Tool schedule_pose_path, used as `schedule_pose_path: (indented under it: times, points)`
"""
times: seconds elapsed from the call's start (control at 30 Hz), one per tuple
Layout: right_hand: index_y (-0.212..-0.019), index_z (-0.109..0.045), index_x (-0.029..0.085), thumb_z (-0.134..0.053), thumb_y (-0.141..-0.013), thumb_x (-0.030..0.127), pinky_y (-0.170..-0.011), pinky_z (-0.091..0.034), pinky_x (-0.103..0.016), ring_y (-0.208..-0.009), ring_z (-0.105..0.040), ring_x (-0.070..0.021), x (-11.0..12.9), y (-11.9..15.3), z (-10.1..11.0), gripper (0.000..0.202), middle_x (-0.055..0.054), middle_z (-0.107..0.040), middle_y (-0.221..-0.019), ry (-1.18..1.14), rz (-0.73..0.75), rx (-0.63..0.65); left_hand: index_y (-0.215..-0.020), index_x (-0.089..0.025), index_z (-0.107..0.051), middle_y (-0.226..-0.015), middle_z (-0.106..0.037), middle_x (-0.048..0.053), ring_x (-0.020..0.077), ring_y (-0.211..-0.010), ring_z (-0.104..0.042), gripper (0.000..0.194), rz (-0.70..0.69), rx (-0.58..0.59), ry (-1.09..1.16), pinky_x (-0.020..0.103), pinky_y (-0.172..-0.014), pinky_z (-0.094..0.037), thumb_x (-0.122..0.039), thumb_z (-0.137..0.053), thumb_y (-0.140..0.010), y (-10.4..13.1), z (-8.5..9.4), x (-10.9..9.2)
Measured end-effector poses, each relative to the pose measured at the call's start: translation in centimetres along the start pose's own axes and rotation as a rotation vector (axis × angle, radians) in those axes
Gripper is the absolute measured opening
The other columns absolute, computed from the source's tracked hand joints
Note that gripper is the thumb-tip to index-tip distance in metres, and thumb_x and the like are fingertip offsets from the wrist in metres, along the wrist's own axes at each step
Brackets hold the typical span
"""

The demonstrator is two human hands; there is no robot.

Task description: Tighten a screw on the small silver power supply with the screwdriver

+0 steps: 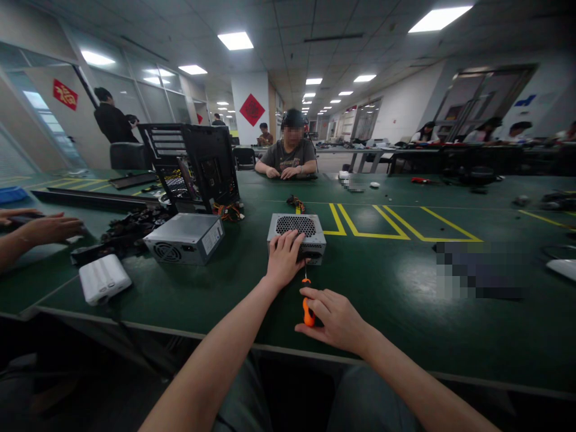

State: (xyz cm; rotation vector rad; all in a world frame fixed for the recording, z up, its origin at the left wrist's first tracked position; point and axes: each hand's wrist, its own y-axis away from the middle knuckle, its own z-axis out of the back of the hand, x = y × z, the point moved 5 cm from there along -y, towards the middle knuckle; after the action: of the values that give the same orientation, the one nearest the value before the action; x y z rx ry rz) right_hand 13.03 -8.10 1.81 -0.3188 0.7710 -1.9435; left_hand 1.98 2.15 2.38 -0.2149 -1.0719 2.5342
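Observation:
A grey metal computer power supply (318,240) with a honeycomb grille sits on the green table before me. My left hand (285,258) grips its near left part, fingers over the top and thumb by the near face. An orange and black screwdriver (308,312) points away from me, its shaft reaching the power supply's near face. The fingers of my right hand (335,315) are on its handle, with the thumb lower down. Where the tip meets the case, I cannot make out any screw.
Left of me stand a second power supply (184,237), a black computer case (198,162) and a white box-shaped device (104,279). A co-worker's hands (49,230) are at far left. Cables (296,204) lie behind my power supply. Another person (290,150) sits opposite.

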Motion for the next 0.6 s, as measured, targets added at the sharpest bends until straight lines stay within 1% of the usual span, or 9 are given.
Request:
schedule_pose_path:
  times: [0.07, 0.13, 0.23, 0.33, 0.47, 0.6]
  points:
    - [-0.079, -0.051, 0.015, -0.052, -0.078, 0.049, -0.064, -0.049, -0.03, -0.076, -0.061, -0.0189, -0.07, 0.03, 0.0, 0.034, -0.015, -0.063, -0.097, 0.003, -0.016, -0.014, -0.125, -0.022, -0.041, -0.129, -0.045, 0.009, 0.0241, -0.12, -0.036, 0.057, 0.0, 0.002, -0.004, 0.041, -0.099, -0.025, -0.044, -0.057, -0.075, -0.02, 0.0, 0.0]
    - [-0.08, -0.052, 0.015, -0.051, -0.078, 0.05, -0.062, -0.049, -0.029, -0.073, -0.06, -0.0179, -0.11, 0.03, 0.01, 0.035, -0.015, -0.063, -0.096, 0.015, -0.025, -0.01, -0.125, -0.022, -0.041, -0.129, -0.045, 0.009, 0.0242, -0.12, -0.036, 0.057, 0.0, 0.005, -0.009, 0.041, -0.099, -0.025, -0.043, -0.057, -0.075, -0.03, 0.03, 0.0]
    - [-0.091, -0.055, 0.016, -0.051, -0.079, 0.048, -0.06, -0.048, -0.029, -0.07, -0.059, -0.017, -0.08, -0.02, -0.11, 0.035, -0.014, -0.06, -0.099, 0.057, -0.013, 0.045, -0.125, -0.022, -0.041, -0.129, -0.045, 0.01, 0.0245, -0.12, -0.036, 0.057, 0.002, 0.01, -0.005, 0.041, -0.099, -0.026, -0.043, -0.057, -0.075, -0.04, 0.1, -0.02]
    - [-0.099, -0.055, 0.019, -0.051, -0.08, 0.045, -0.063, -0.048, -0.029, -0.076, -0.059, -0.0178, 0.0, -0.05, -0.24, 0.032, -0.014, -0.057, -0.102, 0.07, 0.013, 0.106, -0.125, -0.022, -0.041, -0.129, -0.045, 0.009, 0.0242, -0.12, -0.036, 0.055, 0.002, 0.011, -0.001, 0.041, -0.098, -0.026, -0.044, -0.055, -0.076, -0.03, 0.18, -0.05]
    - [-0.098, -0.056, 0.017, -0.051, -0.08, 0.043, -0.067, -0.049, -0.029, -0.083, -0.058, -0.0189, -0.05, -0.05, -0.16, 0.032, -0.016, -0.053, -0.106, -0.015, -0.023, 0.154, -0.126, -0.022, -0.041, -0.129, -0.045, 0.01, 0.0248, -0.12, -0.036, 0.058, 0.001, 0.016, -0.008, 0.041, -0.098, -0.026, -0.043, -0.058, -0.075, -0.01, 0.18, -0.04]
    - [-0.106, -0.053, 0.015, -0.048, -0.081, 0.033, -0.068, -0.049, -0.029, -0.087, -0.057, -0.0194, 0.08, -0.06, 0.05, 0.031, -0.017, -0.051, -0.112, -0.07, -0.035, 0.154, -0.126, -0.022, -0.04, -0.13, -0.044, 0.009, 0.0244, -0.121, -0.035, 0.057, -0.004, 0.022, -0.016, 0.041, -0.099, -0.025, -0.043, -0.057, -0.075, -0.01, 0.07, -0.03]
